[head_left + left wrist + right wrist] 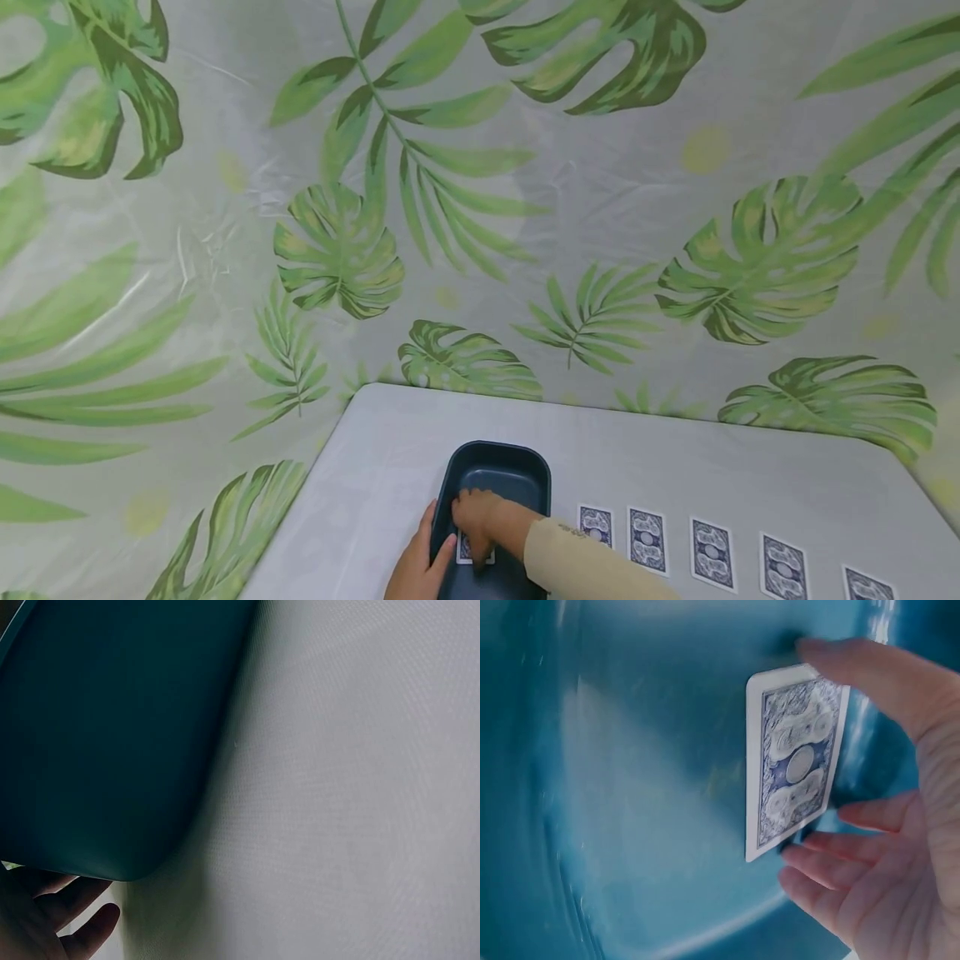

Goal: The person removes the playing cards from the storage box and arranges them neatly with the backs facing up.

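A deep dark-teal tray (551, 500) with rounded corners stands on the white table. My left hand (420, 562) is at its left side, fingers against the outer wall and thumb near the rim. Seen from the left wrist, the fingers (94, 930) are spread and fairly straight beside the tray's outer wall (112, 735). Reaching into the tray, my right hand (480, 517) holds a playing card (799, 761) by opposite edges, thumb on one and fingertips at the other. The card's blue-and-white patterned back faces up, just over or on the tray floor.
To the tray's right, several playing cards lie back up in a spaced row, among them one card (647, 540) and another card (712, 552). The white table (405, 425) ends at a leaf-patterned backdrop (592, 225). My right sleeve (585, 562) partly covers the nearest card.
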Action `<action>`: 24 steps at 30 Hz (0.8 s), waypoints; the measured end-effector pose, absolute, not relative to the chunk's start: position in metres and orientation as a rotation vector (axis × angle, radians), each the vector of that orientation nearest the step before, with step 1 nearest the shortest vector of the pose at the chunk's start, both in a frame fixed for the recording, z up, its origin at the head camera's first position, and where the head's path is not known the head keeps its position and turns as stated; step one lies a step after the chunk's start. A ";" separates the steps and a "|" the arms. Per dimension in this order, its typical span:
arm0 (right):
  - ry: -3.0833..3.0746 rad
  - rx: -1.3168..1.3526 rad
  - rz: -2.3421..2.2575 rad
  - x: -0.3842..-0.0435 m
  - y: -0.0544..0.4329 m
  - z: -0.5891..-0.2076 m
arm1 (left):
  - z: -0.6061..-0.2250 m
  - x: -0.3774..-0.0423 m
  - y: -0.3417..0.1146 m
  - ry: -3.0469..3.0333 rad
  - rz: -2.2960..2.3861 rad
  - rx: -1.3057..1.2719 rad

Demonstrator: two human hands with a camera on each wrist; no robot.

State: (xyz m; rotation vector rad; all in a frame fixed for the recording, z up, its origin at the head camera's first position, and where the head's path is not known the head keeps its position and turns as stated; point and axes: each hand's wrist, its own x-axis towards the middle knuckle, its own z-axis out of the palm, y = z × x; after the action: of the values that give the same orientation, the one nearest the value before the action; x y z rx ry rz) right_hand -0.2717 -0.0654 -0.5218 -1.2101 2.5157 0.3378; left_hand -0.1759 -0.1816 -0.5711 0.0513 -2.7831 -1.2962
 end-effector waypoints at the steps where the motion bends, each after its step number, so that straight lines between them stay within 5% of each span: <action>1: 2.513 -1.219 0.350 -0.271 -0.065 -0.521 | -0.571 -0.176 -0.182 -2.782 -1.294 0.052; 24: 2.558 -1.238 0.365 -0.274 -0.064 -0.529 | -0.570 -0.174 -0.181 -2.795 -1.286 0.081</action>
State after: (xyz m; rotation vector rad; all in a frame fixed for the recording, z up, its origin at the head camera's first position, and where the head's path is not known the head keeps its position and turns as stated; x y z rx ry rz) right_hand -0.2738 -0.0643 -0.5289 -1.2377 2.5578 0.3653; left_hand -0.1742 -0.1805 -0.5700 0.0805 -2.7954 -1.2861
